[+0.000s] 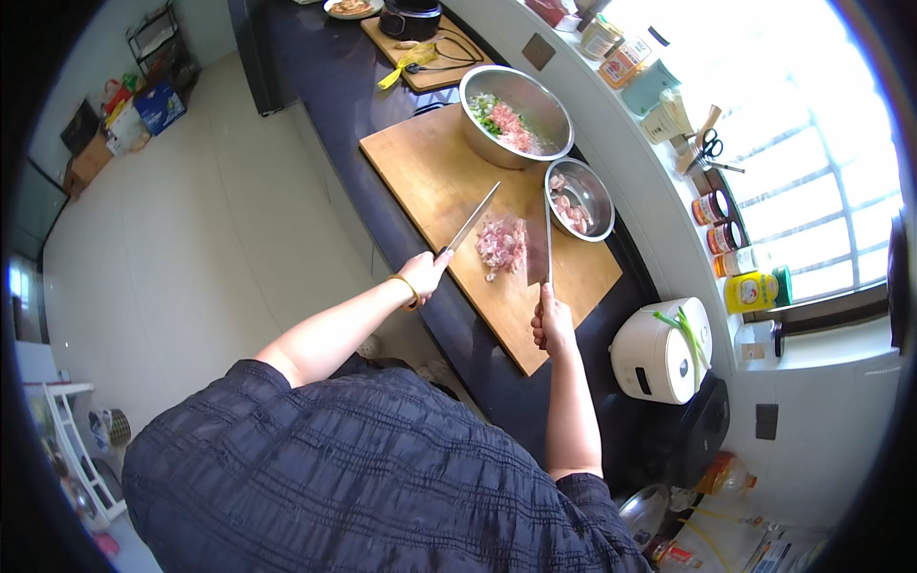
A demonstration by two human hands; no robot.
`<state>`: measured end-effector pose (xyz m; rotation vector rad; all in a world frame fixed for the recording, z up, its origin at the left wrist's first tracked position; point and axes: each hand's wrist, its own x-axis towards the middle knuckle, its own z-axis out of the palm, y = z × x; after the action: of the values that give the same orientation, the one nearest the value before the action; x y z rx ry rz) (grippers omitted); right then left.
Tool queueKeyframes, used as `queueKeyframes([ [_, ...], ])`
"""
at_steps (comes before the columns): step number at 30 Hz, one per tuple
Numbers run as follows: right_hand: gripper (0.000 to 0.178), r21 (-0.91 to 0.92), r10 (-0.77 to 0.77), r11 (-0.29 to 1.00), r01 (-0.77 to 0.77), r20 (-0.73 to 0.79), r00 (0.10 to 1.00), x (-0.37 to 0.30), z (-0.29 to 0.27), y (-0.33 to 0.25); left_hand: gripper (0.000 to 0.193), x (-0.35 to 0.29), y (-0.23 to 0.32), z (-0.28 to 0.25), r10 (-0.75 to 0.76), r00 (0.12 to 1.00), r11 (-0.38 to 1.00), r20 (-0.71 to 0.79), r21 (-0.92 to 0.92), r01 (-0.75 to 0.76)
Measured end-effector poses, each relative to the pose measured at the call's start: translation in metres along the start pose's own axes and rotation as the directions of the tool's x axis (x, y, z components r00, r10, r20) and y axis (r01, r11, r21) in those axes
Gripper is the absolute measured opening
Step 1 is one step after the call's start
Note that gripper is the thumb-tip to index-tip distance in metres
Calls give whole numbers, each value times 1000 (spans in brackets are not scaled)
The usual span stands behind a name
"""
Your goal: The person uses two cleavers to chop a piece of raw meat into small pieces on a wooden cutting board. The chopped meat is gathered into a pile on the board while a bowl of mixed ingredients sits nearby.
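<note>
My left hand (422, 275) is closed round the handle of a knife (473, 217), its narrow blade slanting up over the wooden cutting board (420, 158). In my right hand (554, 323) is a cleaver (539, 250), its broad blade upright beside the pile of chopped raw meat (501, 245). That pink pile lies between the two blades. A small steel bowl (607, 212) with pieces of raw meat stands by the cleaver's tip. Behind it, a larger steel bowl (487, 143) holds minced meat and chopped greens.
A white rice cooker (635, 353) with green onions (684, 334) on its lid stands to the right. Jars (710, 208) and bottles line the windowsill. At the far end, a second board (449, 72) carries a black pot (411, 21) and a cable.
</note>
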<state>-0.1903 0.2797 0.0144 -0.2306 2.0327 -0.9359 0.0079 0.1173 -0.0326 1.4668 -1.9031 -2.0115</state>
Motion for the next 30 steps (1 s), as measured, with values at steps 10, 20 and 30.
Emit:
queueKeyframes([
  [10,52,-147,-71,988,53,-118,990,-4,17,27,55,-3,4,4,-1,1000,999,-1,35,1],
  [20,49,-18,148,989,-147,35,988,-5,22,14,55,1,1,7,16,1000,999,-23,38,-15],
  [30,48,55,-18,998,14,73,997,-25,24,-2,55,-3,1,3,2,999,1000,-35,9,-2],
])
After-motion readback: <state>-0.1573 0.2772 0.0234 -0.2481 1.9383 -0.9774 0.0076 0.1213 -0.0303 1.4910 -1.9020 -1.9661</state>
